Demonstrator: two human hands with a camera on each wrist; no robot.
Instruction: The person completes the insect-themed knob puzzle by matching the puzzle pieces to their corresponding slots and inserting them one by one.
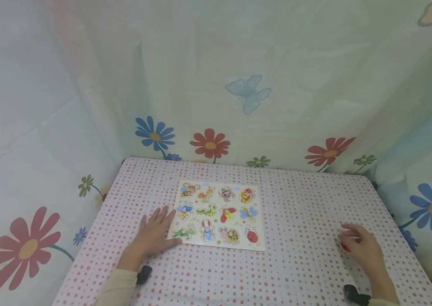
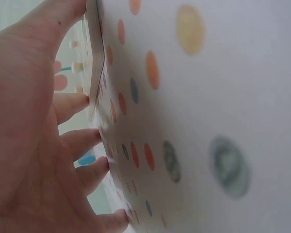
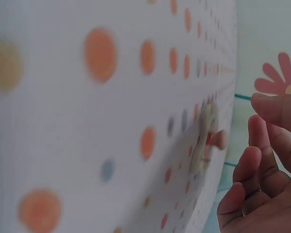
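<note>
A peg puzzle board (image 1: 216, 248) with several insect pictures lies flat on the table. Beside its left edge my left hand (image 1: 152, 236) rests with spread fingers, the thumb at the near corner. From the left wrist, fingertips touch the board's edge (image 2: 95, 53) and the dotted cloth, and small pegs stand up from the board. Well to the right of the board, a small red puzzle piece (image 1: 345, 247) lies on the cloth, partly covered by my right hand (image 1: 365, 250). The right wrist view shows this piece (image 3: 202, 148) with its peg, apart from the loosely bent fingers (image 3: 247, 162).
A dotted cloth (image 1: 300, 272) covers the table. Curtains with printed flowers and butterflies (image 1: 296, 85) hang behind the table and at both sides. Dark wrist devices (image 1: 144, 275) sit by both wrists.
</note>
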